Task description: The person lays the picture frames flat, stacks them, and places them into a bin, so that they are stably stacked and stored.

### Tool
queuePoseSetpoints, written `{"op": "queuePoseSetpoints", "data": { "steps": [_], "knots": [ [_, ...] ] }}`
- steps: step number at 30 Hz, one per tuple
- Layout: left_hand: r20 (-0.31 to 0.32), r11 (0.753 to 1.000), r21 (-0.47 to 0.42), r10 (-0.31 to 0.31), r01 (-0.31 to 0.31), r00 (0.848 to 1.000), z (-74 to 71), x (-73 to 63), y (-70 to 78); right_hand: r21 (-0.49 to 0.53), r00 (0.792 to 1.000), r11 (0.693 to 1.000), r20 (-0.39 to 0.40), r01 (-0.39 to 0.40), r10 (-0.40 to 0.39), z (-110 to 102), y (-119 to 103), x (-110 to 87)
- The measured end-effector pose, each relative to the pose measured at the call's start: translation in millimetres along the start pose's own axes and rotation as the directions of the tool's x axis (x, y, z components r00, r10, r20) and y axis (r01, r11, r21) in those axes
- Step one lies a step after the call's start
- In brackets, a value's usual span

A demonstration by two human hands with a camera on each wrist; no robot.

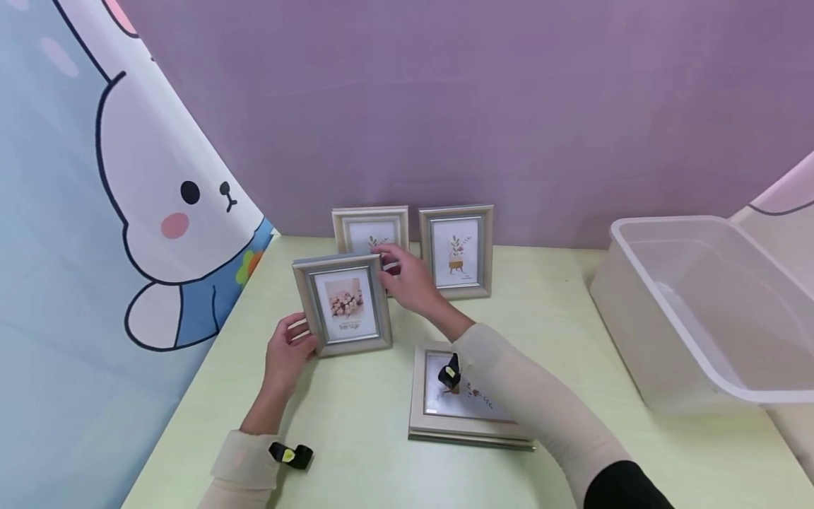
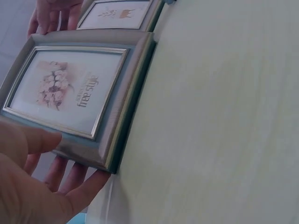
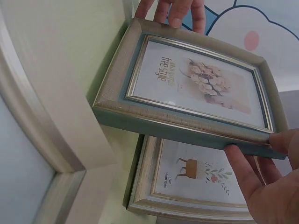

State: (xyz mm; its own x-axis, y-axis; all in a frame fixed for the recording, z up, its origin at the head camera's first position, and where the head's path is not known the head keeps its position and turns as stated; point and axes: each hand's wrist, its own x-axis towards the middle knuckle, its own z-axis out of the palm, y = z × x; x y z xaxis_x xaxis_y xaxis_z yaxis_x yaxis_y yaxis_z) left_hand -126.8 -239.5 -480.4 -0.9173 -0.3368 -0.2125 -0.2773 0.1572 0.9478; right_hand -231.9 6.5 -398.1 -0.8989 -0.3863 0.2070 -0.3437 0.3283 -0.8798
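Head view: flower-photo frame (image 1: 345,307) held at both sides

The left hand (image 1: 287,355) grips its lower left edge; the right hand (image 1: 410,281) pinches its upper right edge. It tilts left of centre over the table (image 1: 356,431), nearer than the upright far left frame (image 1: 371,226) and far right frame (image 1: 456,251). Stacked frames (image 1: 439,418) lie near, partly hidden by the right sleeve (image 1: 531,389); a tub (image 1: 636,325) stands right.
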Motion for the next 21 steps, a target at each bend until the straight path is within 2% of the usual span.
{"op": "queuePoseSetpoints", "data": {
  "steps": [4,10,16,21],
  "knots": [
    [-0.049,0.998,0.034,0.049,-0.047,0.998,5.2,0.9,-0.8,0.008,1.0,1.0,-0.015,-0.02,0.02,0.0,0.7,0.8],
    [-0.087,0.995,0.075,0.079,-0.072,0.993,6.1,1.4,-4.1,0.013,0.999,0.999,-0.017,-0.033,0.033,3.4,2.6,1.8],
    [-0.09,0.992,0.084,0.099,-0.092,0.991,6.4,1.7,-4.4,0.027,0.999,0.999,-0.022,-0.026,0.027,4.3,4.3,1.7],
    [-0.086,0.992,0.095,0.091,-0.083,0.992,5.9,0.3,-1.3,0.038,0.999,0.999,-0.025,-0.023,0.023,3.6,3.5,1.1]
  ]
}}
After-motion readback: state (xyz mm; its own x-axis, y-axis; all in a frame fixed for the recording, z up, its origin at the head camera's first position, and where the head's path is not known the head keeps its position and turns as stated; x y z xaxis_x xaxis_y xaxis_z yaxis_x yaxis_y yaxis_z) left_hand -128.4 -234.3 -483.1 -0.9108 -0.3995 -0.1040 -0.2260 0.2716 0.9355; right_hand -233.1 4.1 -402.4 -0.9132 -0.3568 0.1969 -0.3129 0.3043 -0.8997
